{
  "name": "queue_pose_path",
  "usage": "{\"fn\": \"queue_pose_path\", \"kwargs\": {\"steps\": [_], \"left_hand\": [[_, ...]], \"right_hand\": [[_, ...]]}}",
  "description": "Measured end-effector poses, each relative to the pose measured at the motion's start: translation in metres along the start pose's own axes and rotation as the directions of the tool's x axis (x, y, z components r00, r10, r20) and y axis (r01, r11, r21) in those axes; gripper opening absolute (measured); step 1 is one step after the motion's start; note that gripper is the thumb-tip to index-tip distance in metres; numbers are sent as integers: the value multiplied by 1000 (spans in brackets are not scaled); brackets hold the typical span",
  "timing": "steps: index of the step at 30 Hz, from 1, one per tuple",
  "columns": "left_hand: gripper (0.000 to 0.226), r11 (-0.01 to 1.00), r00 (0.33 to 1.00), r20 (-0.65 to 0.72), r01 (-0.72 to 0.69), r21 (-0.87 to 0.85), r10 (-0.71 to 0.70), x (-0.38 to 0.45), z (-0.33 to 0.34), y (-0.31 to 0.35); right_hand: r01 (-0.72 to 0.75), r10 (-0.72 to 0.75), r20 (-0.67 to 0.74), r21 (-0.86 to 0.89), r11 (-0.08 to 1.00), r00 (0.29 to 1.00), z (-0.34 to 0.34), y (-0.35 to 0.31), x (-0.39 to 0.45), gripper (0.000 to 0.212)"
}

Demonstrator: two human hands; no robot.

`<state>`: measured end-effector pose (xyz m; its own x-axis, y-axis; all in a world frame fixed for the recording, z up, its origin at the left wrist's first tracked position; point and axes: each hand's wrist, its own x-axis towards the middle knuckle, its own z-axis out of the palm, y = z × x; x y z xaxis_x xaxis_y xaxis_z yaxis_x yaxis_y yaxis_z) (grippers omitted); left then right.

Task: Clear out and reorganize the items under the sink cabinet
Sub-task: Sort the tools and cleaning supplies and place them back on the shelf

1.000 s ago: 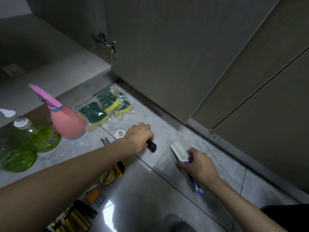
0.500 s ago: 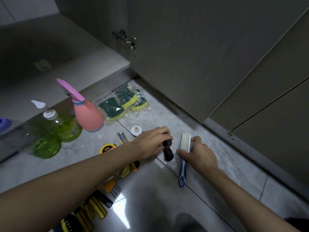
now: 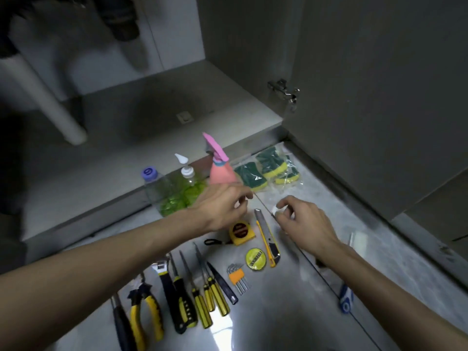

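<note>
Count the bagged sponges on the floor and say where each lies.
3. One sponge lies just right of the pink spray bottle, a second sits beyond it toward the cabinet door, and a third lies rightmost. Others may be hidden.

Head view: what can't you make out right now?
- Small white object in the right hand: fingers cover most of it.
- Left hand: motion blur hides whether it holds anything.
- Blue-and-white brush: right forearm covers its middle.
- Black-handled tool: cut off by the bottom edge.
- Dark cabinet pipework: too dim.
</note>
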<state>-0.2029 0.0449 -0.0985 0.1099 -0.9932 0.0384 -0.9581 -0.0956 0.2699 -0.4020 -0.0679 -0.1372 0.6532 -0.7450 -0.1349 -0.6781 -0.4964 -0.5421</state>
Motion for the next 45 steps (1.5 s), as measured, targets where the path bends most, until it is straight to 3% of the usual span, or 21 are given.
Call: {"fn": "queue_pose_path", "kwargs": {"steps": [3,7,11,15,18,21,24,27,33,37,41,45], "left_hand": [[28,993,980,-168,112,33,-105,-24,-37,-20],[27,964,890,-392,264,32,-231,-56,-81,-50],[47,871,837,-344,482,95,-426,-79,-94,-79],[64,782,761,-203,620,-53,-617,-86,-84,-98],[67,719,713,-110,671,-179,-693,-83,-73,-105],[51,667,662,-142,672,-321,-736,-79,-57,-106],[35,584,565,-215,629,-513,-797,-76,-45,-107],[28,525,520,-207,594,-609,-829,-75,-39,-108],[16,504,525,-197,543,-672,-828,-85,-37,-110],[22,519,511,-235,531,-669,-826,-92,-49,-114],[26,597,500,-367,448,-665,-784,-94,-77,-117],[36,655,400,-522,375,-657,-753,-89,-115,-121]], "right_hand": [[108,-105,-42,66,992,994,3,-37,28,25],[169,-154,-84,215,962,985,2,-87,73,52],[240,-232,-62,224,945,971,-2,-128,105,79],[520,-508,-141,65,852,850,-8,-167,118,69],[580,-570,123,-79,811,813,-10,-201,128,54],[453,-361,350,-230,861,864,1,-227,139,56],[392,-259,382,-328,859,887,19,-230,147,47],[392,-247,394,-348,851,885,31,-222,150,30],[322,-271,333,-105,941,903,42,-220,149,10],[287,-277,268,2,958,923,52,-216,135,19],[327,-339,219,90,941,915,30,-222,128,32],[367,-433,81,407,837,898,-11,-245,132,35]]}}
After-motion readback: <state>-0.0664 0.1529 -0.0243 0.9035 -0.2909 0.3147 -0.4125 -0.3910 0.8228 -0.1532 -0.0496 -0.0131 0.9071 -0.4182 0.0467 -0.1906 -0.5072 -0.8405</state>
